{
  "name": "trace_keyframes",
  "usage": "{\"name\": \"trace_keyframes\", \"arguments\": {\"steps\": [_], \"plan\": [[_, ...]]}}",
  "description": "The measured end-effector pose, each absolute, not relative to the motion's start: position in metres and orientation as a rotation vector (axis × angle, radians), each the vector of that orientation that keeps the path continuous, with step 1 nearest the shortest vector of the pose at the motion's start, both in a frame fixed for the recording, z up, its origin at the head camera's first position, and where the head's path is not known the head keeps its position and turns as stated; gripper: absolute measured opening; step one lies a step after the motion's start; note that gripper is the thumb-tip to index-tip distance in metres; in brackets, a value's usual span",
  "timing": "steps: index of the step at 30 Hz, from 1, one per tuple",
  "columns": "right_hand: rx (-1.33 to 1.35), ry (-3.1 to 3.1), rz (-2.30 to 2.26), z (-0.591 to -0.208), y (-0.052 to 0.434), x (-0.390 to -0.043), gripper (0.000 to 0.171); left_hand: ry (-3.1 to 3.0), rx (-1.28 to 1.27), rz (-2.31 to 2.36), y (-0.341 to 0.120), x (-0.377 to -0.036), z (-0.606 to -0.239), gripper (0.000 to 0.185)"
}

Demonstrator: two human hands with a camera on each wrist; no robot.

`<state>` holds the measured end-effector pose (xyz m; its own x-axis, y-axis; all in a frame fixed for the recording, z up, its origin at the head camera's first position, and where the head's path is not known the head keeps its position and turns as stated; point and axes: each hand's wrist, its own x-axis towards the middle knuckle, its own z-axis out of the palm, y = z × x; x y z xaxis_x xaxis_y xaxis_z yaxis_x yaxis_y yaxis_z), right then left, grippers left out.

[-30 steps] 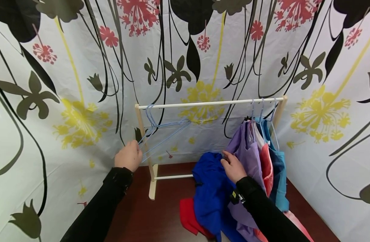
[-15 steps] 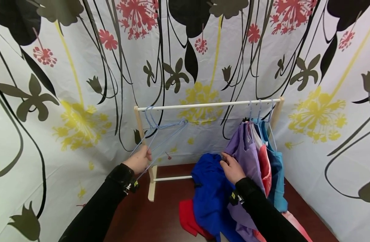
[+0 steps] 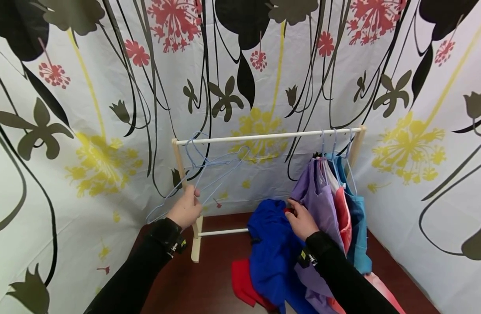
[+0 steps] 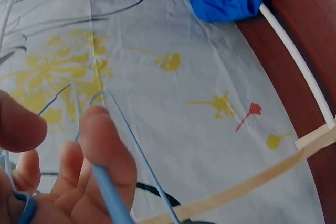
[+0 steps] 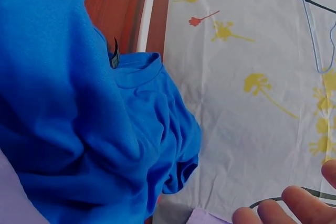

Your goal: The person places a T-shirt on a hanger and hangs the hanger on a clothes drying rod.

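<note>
My left hand (image 3: 190, 207) grips light blue wire hangers (image 3: 221, 162) that hook over the left end of a white rail (image 3: 264, 135). In the left wrist view the thumb and fingers (image 4: 100, 145) curl round a blue wire (image 4: 113, 192). One hanger tilts down to the left of the hand. My right hand (image 3: 299, 218) rests on top of a blue shirt (image 3: 272, 248), its fingers reaching to a purple garment (image 3: 323, 200). In the right wrist view the fingertips (image 5: 304, 203) look relaxed beside the blue shirt (image 5: 68, 119).
The small wooden rack (image 3: 196, 237) stands on a dark red-brown table (image 3: 209, 288). Purple, coral (image 3: 344, 213) and teal (image 3: 360, 226) garments hang at the rail's right end. A red cloth (image 3: 242, 279) lies under the blue shirt. Floral curtain (image 3: 87, 131) closes in all sides.
My left hand slid right and slightly down along the hangers, and one hanger has swung out to the lower left. The right hand has hardly moved.
</note>
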<state>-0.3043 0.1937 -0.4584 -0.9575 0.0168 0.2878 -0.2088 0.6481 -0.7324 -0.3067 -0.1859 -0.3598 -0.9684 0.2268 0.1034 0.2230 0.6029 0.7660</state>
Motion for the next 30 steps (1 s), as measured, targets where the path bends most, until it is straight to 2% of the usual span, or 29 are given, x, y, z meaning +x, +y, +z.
{"name": "trace_keyframes", "arguments": {"steps": [8,18,30], "plan": [[0.162,-2.610,1.197,-0.467,0.191,-0.303,0.050,2.909,0.394,1.298,-0.166,-0.285,-0.375,0.032],[0.154,-2.705,1.228,-0.479,0.179,-0.307,0.053,2.936,0.601,1.224,-0.146,-0.260,-0.407,0.029],[0.270,-2.835,1.006,-0.516,0.153,-0.337,0.046,2.837,0.629,1.225,-0.139,-0.242,-0.445,0.028]]}}
